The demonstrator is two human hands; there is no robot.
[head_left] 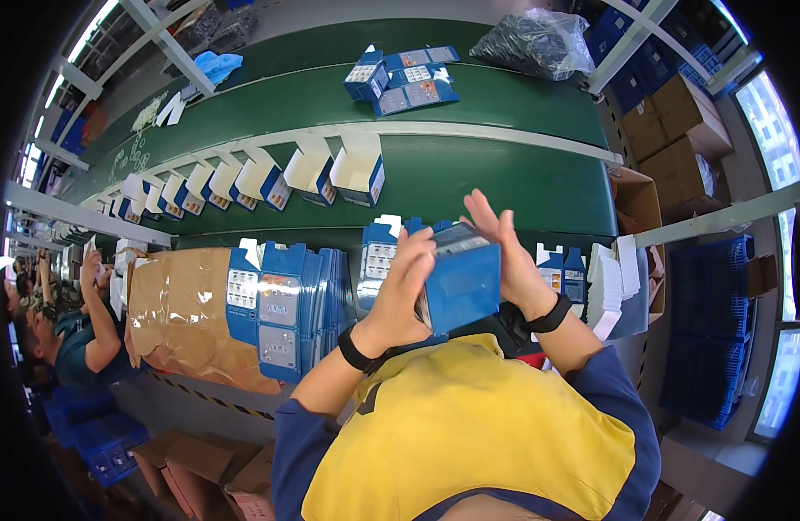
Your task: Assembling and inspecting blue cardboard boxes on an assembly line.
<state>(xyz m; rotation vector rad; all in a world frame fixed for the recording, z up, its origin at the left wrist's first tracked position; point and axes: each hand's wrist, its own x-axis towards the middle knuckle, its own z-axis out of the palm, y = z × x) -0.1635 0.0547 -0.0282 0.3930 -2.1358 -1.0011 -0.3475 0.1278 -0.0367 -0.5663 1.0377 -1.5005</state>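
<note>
Nearest the camera: the yellow shirt front [469, 425], with the blue box [465, 291] held just beyond it, raised between the two hands. Left hand [398, 300]: fingers bent, gripping the box's left side, thumb toward the near edge. Right hand [515, 265]: fingers straight and loosely spread, pointing away from the chest, palm facing the box's right side; whether the palm presses or only rests close, cannot tell. Box lies directly right of the left fingers and left of the right palm; left hand has the firmer hold. Plain blue face toward the wearer, printed face on the far, upper side. Long axis foreshortened; seems to run away from the chest, leaning slightly right. Outward left: flattened blue cartons [283, 321] in a stack. Right: white card pieces [603, 291]. Beyond: green conveyor [495, 178] carrying open-flapped boxes [358, 169] in a row.
</note>
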